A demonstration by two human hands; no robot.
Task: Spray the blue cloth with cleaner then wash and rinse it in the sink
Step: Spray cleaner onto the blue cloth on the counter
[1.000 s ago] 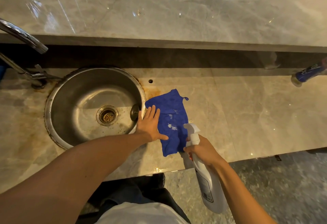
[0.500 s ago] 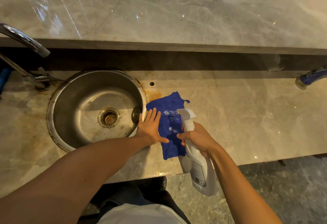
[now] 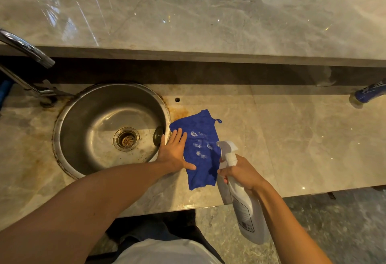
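Note:
A blue cloth (image 3: 203,159) lies flat on the marble counter just right of the round steel sink (image 3: 69,115). Several white foam spots dot its middle. My left hand (image 3: 174,152) presses flat on the cloth's left edge, fingers spread. My right hand (image 3: 240,173) grips the neck of a white spray bottle (image 3: 246,205), whose nozzle points left over the cloth's right side. The bottle's body hangs past the counter's front edge.
A chrome tap (image 3: 27,49) arches over the sink's far left. A drain (image 3: 126,139) and a loose plug (image 3: 158,134) sit in the basin. A blue object (image 3: 369,93) lies at the far right. A raised marble ledge (image 3: 208,19) runs behind.
The spray bottle moved up and left over the cloth, then back right a little. More foam spots show on the cloth. My left hand stays pressed on it.

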